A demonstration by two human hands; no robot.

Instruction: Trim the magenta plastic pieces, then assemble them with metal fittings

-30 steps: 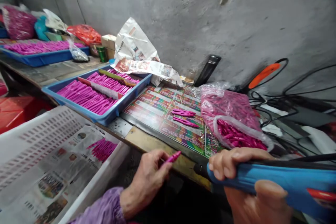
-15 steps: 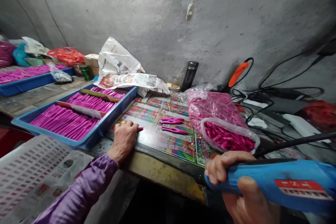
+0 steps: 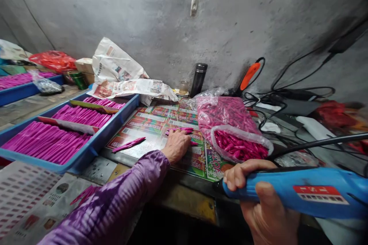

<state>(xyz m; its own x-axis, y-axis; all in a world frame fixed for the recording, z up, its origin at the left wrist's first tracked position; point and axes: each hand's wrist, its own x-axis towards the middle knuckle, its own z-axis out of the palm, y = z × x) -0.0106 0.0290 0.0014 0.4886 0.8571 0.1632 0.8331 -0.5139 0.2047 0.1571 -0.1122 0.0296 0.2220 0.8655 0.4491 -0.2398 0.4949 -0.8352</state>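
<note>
Gripping the blue tool (image 3: 312, 191) near the printed mat (image 3: 152, 134): right hand (image 3: 263, 201). Left hand (image 3: 176, 145) over mat's pink sticks (image 3: 187, 130), can't tell if pinching; sloppy grab could scatter them.

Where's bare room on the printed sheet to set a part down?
One patch of printed sheet: between the lone pink piece and the left hand, running back beside the blue tray toward the newspaper. Crowded: around the left hand (other pink pieces) and farther right (plastic bag).

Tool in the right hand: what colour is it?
The tool is mainly blue, with a red label; head view shows it best.
</note>
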